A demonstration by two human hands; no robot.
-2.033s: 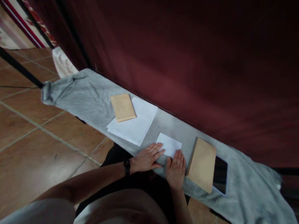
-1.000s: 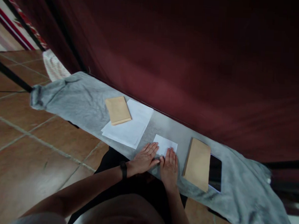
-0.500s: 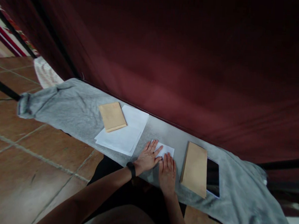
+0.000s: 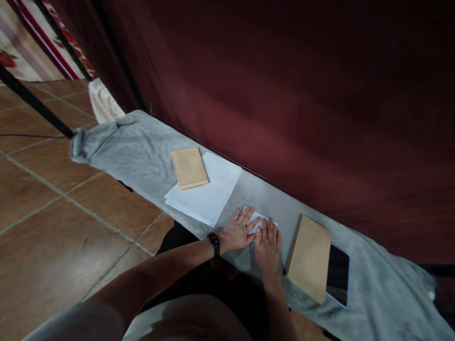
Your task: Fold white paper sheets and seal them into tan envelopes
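Observation:
A small folded white paper (image 4: 260, 221) lies on the grey cloth, partly covered by both hands. My left hand (image 4: 239, 231) rests on its left part, palm down with the fingers spread; a black band circles that wrist. Close beside it, my right hand (image 4: 268, 246) lies flat on the paper's right part, its fingers stretched out. To the left are several white sheets (image 4: 219, 180) with a brown envelope stack (image 4: 190, 167) on top of them. On the right is a thicker stack of brown envelopes (image 4: 310, 256).
Beside the thick stack lies a dark-screened tablet or phone (image 4: 338, 275), partly covered by it. A grey cloth (image 4: 137, 140) drapes the narrow bench. Behind it hangs a dark red curtain (image 4: 231, 89). A black pole (image 4: 29, 96) runs at the left above the tiled floor (image 4: 37, 221).
The view has shifted, so the bench and its things sit further right. My right hand has moved up over the paper, covering more of it; my left hand stays pressed on it.

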